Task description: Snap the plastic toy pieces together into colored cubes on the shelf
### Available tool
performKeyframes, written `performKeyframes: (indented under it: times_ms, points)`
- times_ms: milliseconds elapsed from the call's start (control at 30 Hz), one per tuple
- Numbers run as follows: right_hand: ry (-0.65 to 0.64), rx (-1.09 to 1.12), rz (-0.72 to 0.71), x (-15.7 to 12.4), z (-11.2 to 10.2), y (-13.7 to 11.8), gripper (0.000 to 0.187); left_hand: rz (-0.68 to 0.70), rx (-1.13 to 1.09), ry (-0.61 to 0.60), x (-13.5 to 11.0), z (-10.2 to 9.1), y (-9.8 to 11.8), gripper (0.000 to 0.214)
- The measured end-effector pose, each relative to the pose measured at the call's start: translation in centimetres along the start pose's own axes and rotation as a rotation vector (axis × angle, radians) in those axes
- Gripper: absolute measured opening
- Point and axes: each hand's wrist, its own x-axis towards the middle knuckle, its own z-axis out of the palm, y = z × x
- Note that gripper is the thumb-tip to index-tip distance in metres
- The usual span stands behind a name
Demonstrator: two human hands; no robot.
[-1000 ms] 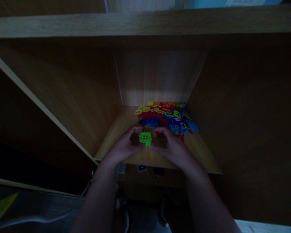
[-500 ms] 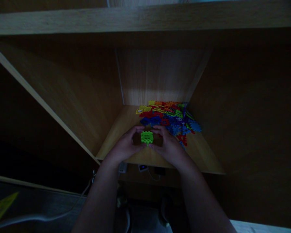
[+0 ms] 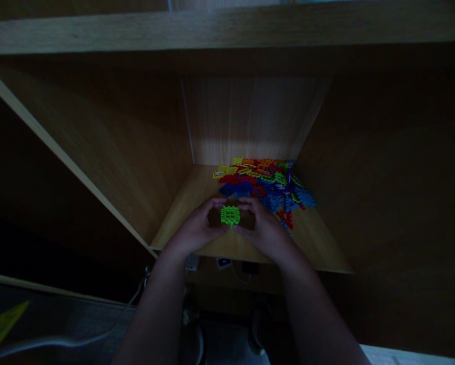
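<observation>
Between my two hands is a bright green toothed building block (image 3: 230, 215) with a window-like grid in its top face. My left hand (image 3: 203, 222) curves round its left side, thumb at the near edge and fingers at the far edge. On the other side my right hand (image 3: 258, 220) mirrors this grip. Just beyond my hands, a heap of flat interlocking plastic pieces (image 3: 267, 185) lies on the wooden shelf (image 3: 227, 248), in blue, red, yellow, orange and green. A red piece (image 3: 286, 219) sits at the heap's near edge, right of my right hand.
Wooden side panels (image 3: 128, 147) and a back panel (image 3: 246, 116) enclose the shelf, with a thick board (image 3: 227, 28) across the top. Below the shelf are a small device (image 3: 223, 262) with a lit spot and a white cable. Another pale cable (image 3: 71, 340) runs at lower left.
</observation>
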Motion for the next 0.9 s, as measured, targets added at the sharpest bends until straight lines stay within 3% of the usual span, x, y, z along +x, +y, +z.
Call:
performKeyframes:
  times_ms: [900]
  points:
    - [-0.011,-0.031,-0.019,-0.09,-0.29,0.03,0.066,0.007,0.039,-0.001,-0.05,0.0,-0.15,0.064]
